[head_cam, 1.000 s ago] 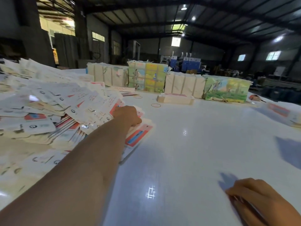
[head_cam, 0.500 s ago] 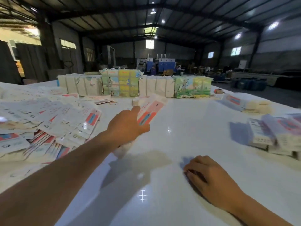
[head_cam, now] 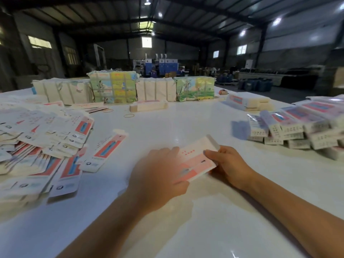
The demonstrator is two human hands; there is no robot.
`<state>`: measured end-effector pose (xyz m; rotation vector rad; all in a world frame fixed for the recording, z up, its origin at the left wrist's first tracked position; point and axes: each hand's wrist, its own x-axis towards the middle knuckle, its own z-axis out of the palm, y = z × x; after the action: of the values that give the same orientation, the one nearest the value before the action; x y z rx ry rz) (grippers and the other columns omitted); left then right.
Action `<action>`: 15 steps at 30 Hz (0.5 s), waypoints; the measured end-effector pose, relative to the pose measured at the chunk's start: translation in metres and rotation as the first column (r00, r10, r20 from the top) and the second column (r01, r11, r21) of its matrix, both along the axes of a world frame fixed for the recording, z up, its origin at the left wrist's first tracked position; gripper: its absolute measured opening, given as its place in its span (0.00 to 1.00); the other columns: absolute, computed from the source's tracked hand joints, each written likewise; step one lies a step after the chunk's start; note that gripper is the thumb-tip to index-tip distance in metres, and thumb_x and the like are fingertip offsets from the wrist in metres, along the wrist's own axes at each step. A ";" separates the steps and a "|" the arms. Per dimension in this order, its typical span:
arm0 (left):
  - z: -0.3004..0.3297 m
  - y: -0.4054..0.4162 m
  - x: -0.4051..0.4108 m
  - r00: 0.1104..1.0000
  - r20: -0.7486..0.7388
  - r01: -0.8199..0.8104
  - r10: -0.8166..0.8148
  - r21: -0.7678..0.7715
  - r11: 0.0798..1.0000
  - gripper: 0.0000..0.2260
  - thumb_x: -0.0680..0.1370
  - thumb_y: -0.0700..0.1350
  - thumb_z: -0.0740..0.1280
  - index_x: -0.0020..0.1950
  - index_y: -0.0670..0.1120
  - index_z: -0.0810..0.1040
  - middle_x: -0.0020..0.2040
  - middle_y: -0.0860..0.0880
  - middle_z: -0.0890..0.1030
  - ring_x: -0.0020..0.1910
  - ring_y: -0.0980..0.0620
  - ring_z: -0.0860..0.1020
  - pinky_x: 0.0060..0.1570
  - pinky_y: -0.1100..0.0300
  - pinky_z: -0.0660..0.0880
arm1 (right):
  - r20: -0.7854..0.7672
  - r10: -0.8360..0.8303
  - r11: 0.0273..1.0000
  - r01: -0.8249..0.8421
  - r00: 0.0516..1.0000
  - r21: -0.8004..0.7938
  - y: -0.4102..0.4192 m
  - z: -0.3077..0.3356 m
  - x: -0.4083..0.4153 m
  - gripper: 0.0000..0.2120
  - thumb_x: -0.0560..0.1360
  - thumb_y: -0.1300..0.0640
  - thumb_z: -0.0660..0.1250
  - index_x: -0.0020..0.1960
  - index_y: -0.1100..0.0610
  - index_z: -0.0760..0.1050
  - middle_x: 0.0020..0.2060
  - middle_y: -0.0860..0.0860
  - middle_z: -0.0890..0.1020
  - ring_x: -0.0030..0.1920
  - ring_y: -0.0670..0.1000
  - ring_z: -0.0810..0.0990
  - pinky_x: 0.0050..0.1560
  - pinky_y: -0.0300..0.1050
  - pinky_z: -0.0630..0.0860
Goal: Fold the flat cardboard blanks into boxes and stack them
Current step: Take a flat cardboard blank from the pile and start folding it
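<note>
A flat cardboard blank [head_cam: 193,159], white with red print, is held over the middle of the white table [head_cam: 186,127]. My left hand [head_cam: 158,175] grips its near left end and is blurred by motion. My right hand [head_cam: 227,164] pinches its right edge with thumb on top. A loose spread of flat blanks [head_cam: 42,138] covers the table's left side. One blank [head_cam: 106,151] lies apart at the edge of that spread. Several folded boxes [head_cam: 297,129] are stacked at the right.
Wrapped bundles [head_cam: 113,89] of packed blanks line the far edge of the table. A small stack [head_cam: 148,106] and rubber bands [head_cam: 129,115] lie in front of them. Another pile [head_cam: 245,101] sits far right. Beyond is a dim warehouse.
My left hand lifted one blank off the left spread and carried it to the table's middle. My right hand rose from the table and took the blank's right edge.
</note>
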<state>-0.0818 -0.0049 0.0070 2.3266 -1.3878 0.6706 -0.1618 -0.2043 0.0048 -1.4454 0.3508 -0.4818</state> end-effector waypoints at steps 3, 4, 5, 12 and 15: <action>-0.003 -0.005 0.002 0.998 -0.002 -0.059 0.059 0.054 0.997 0.44 0.66 0.76 0.55 0.75 0.54 0.52 0.69 0.56 0.66 0.63 0.57 0.68 0.54 0.63 0.65 | -0.010 0.072 0.997 -0.072 0.997 -0.016 0.007 0.000 -0.001 0.08 0.74 0.62 0.65 0.47 0.66 0.79 0.43 0.63 0.84 0.41 0.58 0.83 0.39 0.47 0.80; -0.005 -0.006 0.004 0.997 -0.008 -0.081 0.082 0.094 0.992 0.45 0.66 0.76 0.55 0.75 0.54 0.50 0.69 0.57 0.65 0.62 0.56 0.68 0.54 0.61 0.66 | -0.015 0.085 0.996 -0.085 0.996 -0.021 0.008 -0.001 -0.001 0.08 0.75 0.62 0.65 0.47 0.66 0.79 0.43 0.62 0.84 0.40 0.57 0.83 0.37 0.45 0.80; -0.005 -0.007 0.006 0.994 -0.037 -0.100 0.106 0.130 0.986 0.45 0.65 0.76 0.55 0.75 0.54 0.48 0.68 0.57 0.65 0.61 0.56 0.68 0.52 0.61 0.67 | -0.020 0.095 0.995 -0.095 0.995 -0.021 0.008 -0.001 -0.001 0.08 0.75 0.62 0.64 0.47 0.66 0.79 0.42 0.62 0.84 0.38 0.57 0.82 0.35 0.44 0.80; -0.001 -0.010 0.011 0.978 -0.173 -0.094 0.115 0.123 0.988 0.38 0.68 0.71 0.62 0.72 0.56 0.54 0.63 0.57 0.70 0.54 0.58 0.71 0.42 0.64 0.68 | 0.013 0.134 0.990 -0.133 0.991 -0.051 0.009 0.000 -0.001 0.13 0.74 0.56 0.64 0.44 0.68 0.77 0.33 0.61 0.81 0.30 0.57 0.74 0.34 0.46 0.74; 0.005 -0.007 0.015 0.973 -0.214 -0.091 0.092 0.016 0.996 0.33 0.70 0.67 0.64 0.71 0.55 0.60 0.64 0.57 0.73 0.59 0.56 0.74 0.51 0.62 0.72 | 0.076 0.091 0.995 -0.087 0.993 -0.051 0.010 0.002 -0.003 0.15 0.75 0.52 0.63 0.45 0.65 0.76 0.33 0.59 0.81 0.27 0.53 0.75 0.30 0.44 0.73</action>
<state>-0.0664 -0.0115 0.0121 2.3983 -1.1949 0.4252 -0.1652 -0.1941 0.0066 -1.4777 0.2126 -0.4752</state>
